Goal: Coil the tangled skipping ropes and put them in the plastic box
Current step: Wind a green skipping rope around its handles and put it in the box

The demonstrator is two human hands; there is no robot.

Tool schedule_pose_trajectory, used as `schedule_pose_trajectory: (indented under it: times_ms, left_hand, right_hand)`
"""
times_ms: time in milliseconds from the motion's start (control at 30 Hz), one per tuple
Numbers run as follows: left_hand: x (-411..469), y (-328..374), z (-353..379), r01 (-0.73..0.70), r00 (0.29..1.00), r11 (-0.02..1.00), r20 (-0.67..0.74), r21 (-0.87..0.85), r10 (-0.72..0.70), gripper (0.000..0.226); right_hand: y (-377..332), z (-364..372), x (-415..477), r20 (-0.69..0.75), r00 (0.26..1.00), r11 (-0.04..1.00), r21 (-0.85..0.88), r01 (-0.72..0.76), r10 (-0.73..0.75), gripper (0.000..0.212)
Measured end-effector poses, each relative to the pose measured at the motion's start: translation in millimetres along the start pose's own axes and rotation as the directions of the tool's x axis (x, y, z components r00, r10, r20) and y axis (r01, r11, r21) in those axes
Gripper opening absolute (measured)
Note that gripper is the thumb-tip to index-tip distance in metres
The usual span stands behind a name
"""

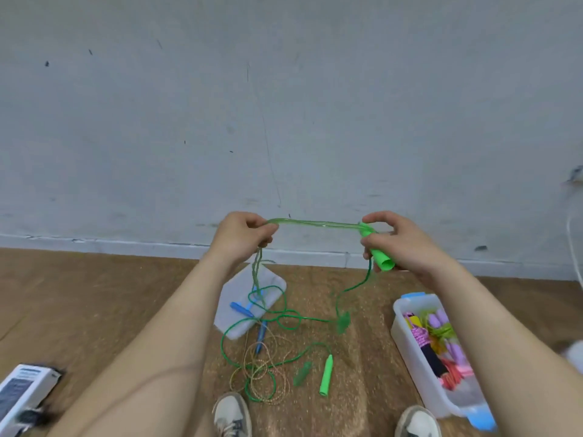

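Note:
My left hand [241, 236] pinches a doubled stretch of green skipping rope [315, 223], pulled level across to my right hand [400, 244]. The right hand grips a green handle [382, 259] and that end of the rope. Loose green cord hangs from both hands to the wooden floor. There it lies tangled with a tan braided rope [262, 370] that has blue handles [241, 309]. Another green handle [326, 375] lies on the floor. The clear plastic box [410, 348] stands at the right and holds coiled pink, purple and yellow ropes.
The box's clear lid [271, 283] lies on the floor under the hanging cord. A white carton [22, 392] sits at the lower left. My two shoes [232, 416] show at the bottom edge. A grey wall rises close ahead.

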State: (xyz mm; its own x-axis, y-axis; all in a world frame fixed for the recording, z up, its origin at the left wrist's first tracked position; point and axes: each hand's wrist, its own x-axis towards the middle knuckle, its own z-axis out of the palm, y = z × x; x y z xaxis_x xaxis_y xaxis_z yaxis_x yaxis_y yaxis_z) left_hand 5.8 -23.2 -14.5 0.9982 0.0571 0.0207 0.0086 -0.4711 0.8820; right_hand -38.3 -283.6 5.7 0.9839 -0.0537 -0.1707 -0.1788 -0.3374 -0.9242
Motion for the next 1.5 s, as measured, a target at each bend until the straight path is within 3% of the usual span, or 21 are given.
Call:
schedule_pose_trajectory:
  times_ms: [100, 167, 233, 300, 367, 433, 467, 533, 600, 667, 733, 833, 900, 967, 1033, 1200, 1267, 1367, 1500]
  left_hand:
    - [0.0, 15.5, -6.0, -0.068, 0.997, 0.995, -0.039, -0.069, 0.065, 0.02]
    - [-4.3, 28.6, -5.7, -0.112, 0.993, 0.985, -0.035, -0.128, 0.109, 0.02]
    - [-9.6, 41.6, -2.1, -0.139, 0.989, 0.97, 0.02, -0.201, 0.146, 0.019]
    - [-14.2, 52.1, 4.7, -0.166, 0.974, 0.961, 0.114, -0.223, 0.195, 0.015]
    - [-17.8, 58.9, 12.7, -0.175, 0.949, 0.941, 0.206, -0.289, 0.239, 0.011]
    - [-19.8, 62.3, 17.2, -0.153, 0.923, 0.902, 0.267, -0.404, 0.276, 0.01]
    - [-19.8, 62.9, 17.9, -0.132, 0.917, 0.88, 0.281, -0.456, 0.283, 0.011]
    - [-17.7, 61.3, 15.9, -0.097, 0.922, 0.847, 0.273, -0.523, 0.275, 0.015]
    - [-15.4, 57.6, 11.7, -0.09, 0.931, 0.844, 0.256, -0.529, 0.26, 0.018]
    - [-15.8, 55.1, 8.7, -0.105, 0.934, 0.863, 0.249, -0.495, 0.257, 0.017]
    - [-14.5, 51.4, 7.6, -0.094, 0.948, 0.893, 0.233, -0.44, 0.215, 0.015]
    - [-11.4, 39.6, 3.2, -0.066, 0.952, 0.956, 0.27, -0.287, 0.147, 0.027]
    - [-13.3, 33.1, -2.2, -0.011, 0.897, 0.983, 0.433, -0.183, 0.091, 0.034]
    - [-18.6, 28.7, -3.0, -0.042, 0.785, 0.997, 0.615, -0.061, 0.071, 0.039]
    - [-23.2, 27.1, -0.7, -0.091, 0.724, 0.995, 0.683, -0.044, 0.096, 0.026]
    - [-17.9, 27.6, -17.7, 0.05, 0.906, 0.975, 0.42, -0.216, 0.047, 0.005]
    - [-12.6, 22.3, -30.5, 0.042, 0.955, 0.983, 0.295, -0.181, 0.014, 0.001]
    - [-10.6, 14.0, -43.5, 0.04, 0.976, 0.995, 0.218, -0.088, -0.02, 0.005]
    - [-12.6, 16.3, -49.0, 0.016, 0.987, 0.995, 0.16, -0.101, 0.001, 0.003]
  right_hand:
    - [11.6, -4.3, 16.1, -0.045, 0.998, 0.916, -0.4, 0.02, -0.041, 0.051]
    - [13.2, -3.9, 22.8, -0.036, 0.999, 0.714, -0.7, -0.026, 0.001, 0.071]
    - [10.5, 5.2, 24.8, 0.04, 0.999, 0.617, -0.787, 0.026, 0.01, 0.09]
    - [0.6, 22.5, 21.4, 0.159, 0.986, 0.777, -0.613, 0.144, -0.057, 0.097]
    - [-8.9, 47.4, 13.7, 0.273, 0.953, 0.956, -0.217, 0.197, -0.134, 0.089]
    - [-13.2, 70.0, 8.7, 0.391, 0.906, 0.985, 0.12, 0.126, -0.164, 0.075]
    - [-13.9, 78.5, 6.8, 0.432, 0.888, 0.977, 0.199, 0.08, -0.16, 0.063]
    - [-15.4, 89.4, 3.4, 0.478, 0.868, 0.98, 0.196, 0.046, -0.136, 0.036]
    - [-14.8, 92.4, 4.0, 0.476, 0.869, 0.991, 0.07, 0.114, -0.134, 0.016]
    - [-16.4, 93.5, 4.9, 0.449, 0.879, 0.986, 0.022, 0.167, -0.159, 0.018]
    - [-20.3, 91.8, 6.4, 0.383, 0.905, 0.982, 0.118, 0.148, -0.183, 0.022]
    - [-28.5, 81.0, 12.2, 0.203, 0.964, 0.912, 0.404, 0.075, -0.169, 0.026]
    - [-33.4, 69.7, 15.8, 0.121, 0.984, 0.818, 0.573, 0.04, -0.132, 0.024]
    - [-35.8, 60.0, 17.4, 0.09, 0.991, 0.738, 0.675, 0.013, -0.1, 0.024]
    - [-36.6, 53.9, 18.3, 0.072, 0.995, 0.698, 0.716, -0.002, -0.071, 0.025]
    - [-33.6, 38.6, 24.5, -0.066, 0.998, 0.668, 0.743, 0.045, 0.006, 0.025]
    - [-30.3, 31.7, 26.8, -0.145, 0.989, 0.685, 0.724, 0.082, 0.035, 0.025]
    - [-27.2, 23.8, 28.9, -0.238, 0.969, 0.68, 0.722, 0.129, 0.069, 0.027]
    - [-21.4, 24.2, 30.3, -0.326, 0.94, 0.72, 0.676, 0.155, 0.103, 0.027]
